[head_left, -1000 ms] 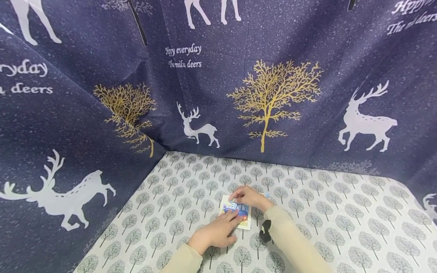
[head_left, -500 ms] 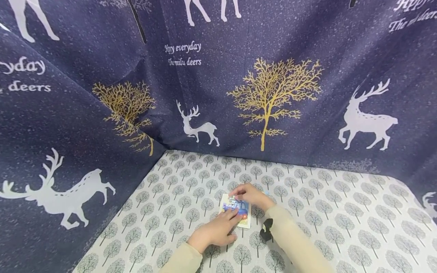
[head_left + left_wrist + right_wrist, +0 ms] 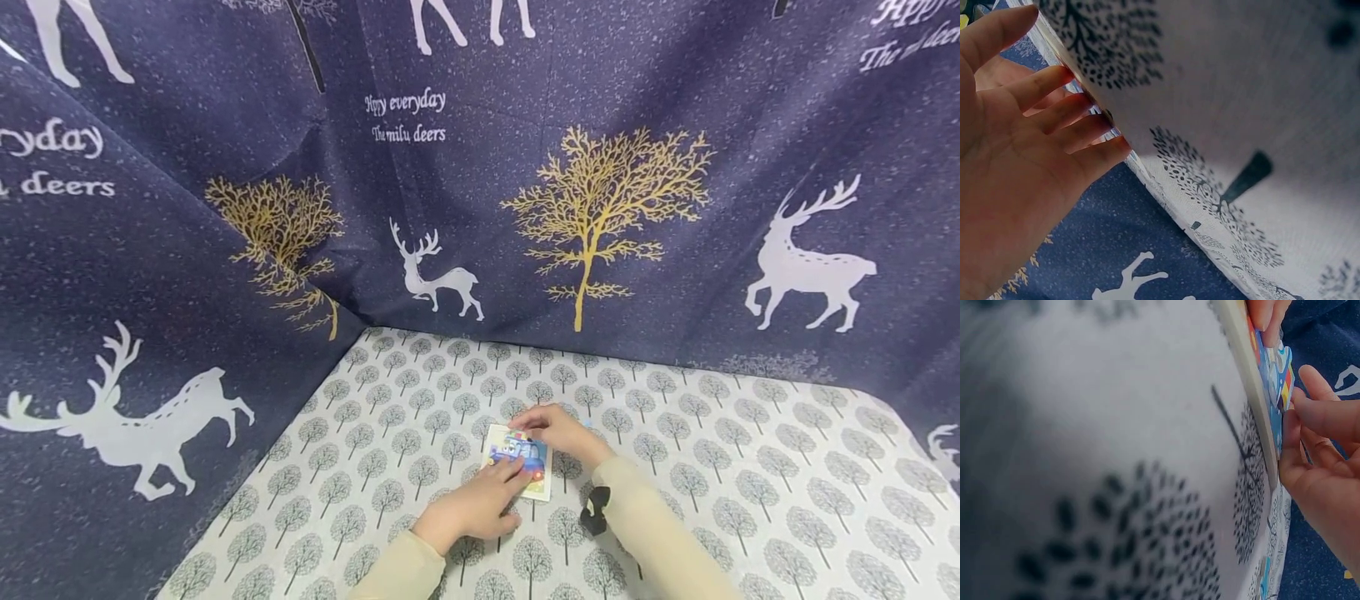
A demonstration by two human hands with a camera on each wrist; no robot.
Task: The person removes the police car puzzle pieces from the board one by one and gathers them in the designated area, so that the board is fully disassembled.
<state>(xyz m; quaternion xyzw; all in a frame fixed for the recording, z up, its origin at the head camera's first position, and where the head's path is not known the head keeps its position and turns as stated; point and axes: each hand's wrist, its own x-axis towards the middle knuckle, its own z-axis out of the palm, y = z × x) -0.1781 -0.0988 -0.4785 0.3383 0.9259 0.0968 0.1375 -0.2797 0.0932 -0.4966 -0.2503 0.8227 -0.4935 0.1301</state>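
A small wooden jigsaw puzzle with a blue cartoon car (image 3: 534,451) lies on the patterned cloth, its pale thick edge (image 3: 1254,381) seen side-on in the right wrist view. My left hand (image 3: 480,502) rests its outstretched fingers flat on the near left part of the picture; its palm (image 3: 1016,150) fills the left of its wrist view. At the puzzle's top edge my right hand (image 3: 558,432) pinches a colourful striped puzzle piece (image 3: 1286,381) between thumb and fingertips. That piece stands tilted up from the board, and the fingers partly cover it in the head view.
A light blue flat piece (image 3: 587,423) lies on the table just beyond the right hand, also seen low in the right wrist view. The white tree-print cloth (image 3: 360,517) covers the table. A dark blue deer-print curtain (image 3: 480,208) hangs behind and at the left.
The right hand's fingertips have shifted slightly right and back, and the striped piece shows more beneath them. The left hand and the puzzle board have stayed in place.
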